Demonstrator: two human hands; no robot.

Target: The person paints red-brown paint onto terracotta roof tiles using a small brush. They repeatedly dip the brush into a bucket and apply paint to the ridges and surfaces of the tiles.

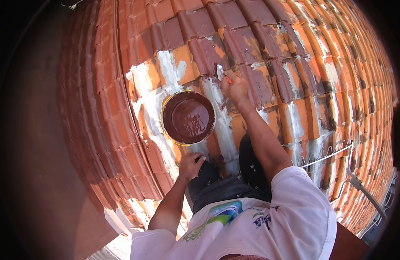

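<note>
My right hand (234, 85) is closed around a paintbrush with a red-orange handle (228, 79), over roof tiles partly coated in dark red paint. A whitish area shows at the tool's far end. Below and to the left, a round bucket of dark red paint (188, 117), with a yellow handle lying around its rim, stands on tiles streaked with white coating (170, 70). My left hand (191, 166) rests at my left knee below the bucket, its fingers partly curled; nothing shows in it.
Dark red painted tiles (200, 22) run above and to the left. Orange tiles with white streaks (333, 71) spread to the right. A wavy metal rack or frame (326, 156) lies beside my right elbow. A dark red flat surface (57, 182) borders the tiles at the left.
</note>
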